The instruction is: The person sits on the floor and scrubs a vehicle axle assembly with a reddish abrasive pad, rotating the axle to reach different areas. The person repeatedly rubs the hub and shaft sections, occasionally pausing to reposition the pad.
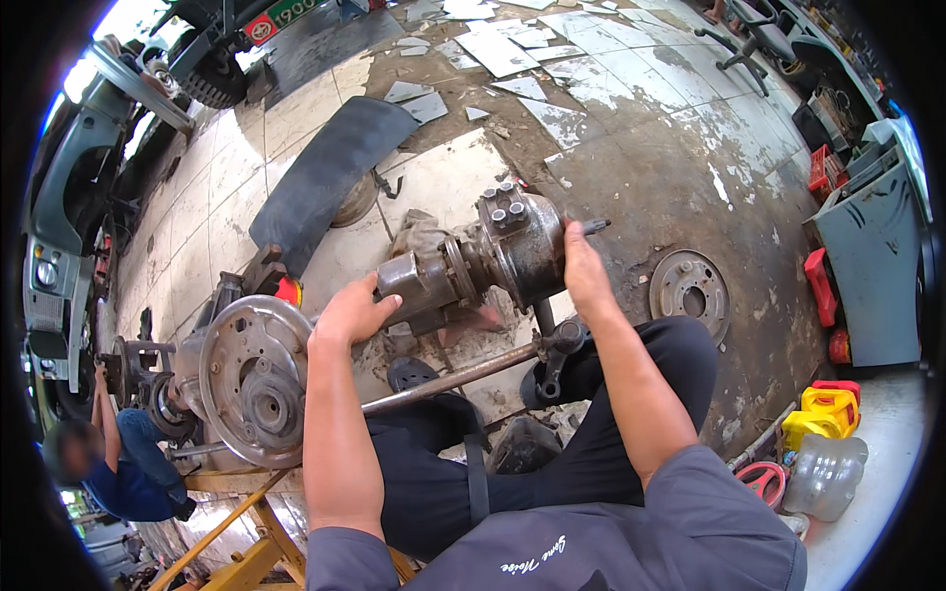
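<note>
The left hand (353, 313) had its fingers curled around the narrow cylindrical end of a greasy metal housing (473, 261), thumb on top, gripping it. The right hand (583, 268) lay against the housing's broad round end, fingers wrapped over the rim beside a protruding stud (595, 226); how tightly it pressed could not be told. The housing was held up above the lap, over a long steel rod (453, 379) that ran across the knees to a forked joint (562, 345). To the left, close by the forearm, stood a brake backing plate (254, 379) on a yellow stand (236, 552). To the right a loose disc (690, 288) lay on the stained floor (650, 148), with open floor beyond it. A black mat (330, 177) lay ahead. Another person (123, 463) crouched at far left.
</note>
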Motion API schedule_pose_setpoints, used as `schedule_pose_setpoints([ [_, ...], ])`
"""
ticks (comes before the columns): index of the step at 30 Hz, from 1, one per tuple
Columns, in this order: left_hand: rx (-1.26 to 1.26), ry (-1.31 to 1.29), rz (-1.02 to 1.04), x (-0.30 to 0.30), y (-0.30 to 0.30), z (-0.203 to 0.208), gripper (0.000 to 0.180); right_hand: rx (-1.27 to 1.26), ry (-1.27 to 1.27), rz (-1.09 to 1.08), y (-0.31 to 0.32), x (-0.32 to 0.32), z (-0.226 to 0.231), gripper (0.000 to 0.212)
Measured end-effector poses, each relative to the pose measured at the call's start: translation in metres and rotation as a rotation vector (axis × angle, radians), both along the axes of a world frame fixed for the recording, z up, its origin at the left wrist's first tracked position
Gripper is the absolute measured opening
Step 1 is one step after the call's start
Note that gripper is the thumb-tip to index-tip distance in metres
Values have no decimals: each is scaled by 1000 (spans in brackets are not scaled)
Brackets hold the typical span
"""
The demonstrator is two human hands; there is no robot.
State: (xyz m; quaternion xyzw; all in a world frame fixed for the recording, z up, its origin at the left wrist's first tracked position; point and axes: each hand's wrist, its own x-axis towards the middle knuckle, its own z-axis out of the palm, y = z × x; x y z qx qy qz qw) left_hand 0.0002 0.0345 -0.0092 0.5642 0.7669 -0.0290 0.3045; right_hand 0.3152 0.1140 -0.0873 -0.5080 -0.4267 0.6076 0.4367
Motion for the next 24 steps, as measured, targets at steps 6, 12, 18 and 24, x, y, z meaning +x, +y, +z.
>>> schedule_pose_setpoints([
  [6, 6, 3, -29, -2, -3, 0, 67, 101, -44, -24, -1, -6, -4, 65],
  [12, 29, 18, 4, 3, -3, 3, 59, 172, -369, -14, -17, -16, -7, 68],
  [18, 27, 17, 7, 0, -4, -1, 61, 239, -555, -22, -32, -27, -10, 73],
  [24, 32, 21, -10, 0, -2, -1, 60, 370, -686, 81, -69, -42, -13, 79],
])
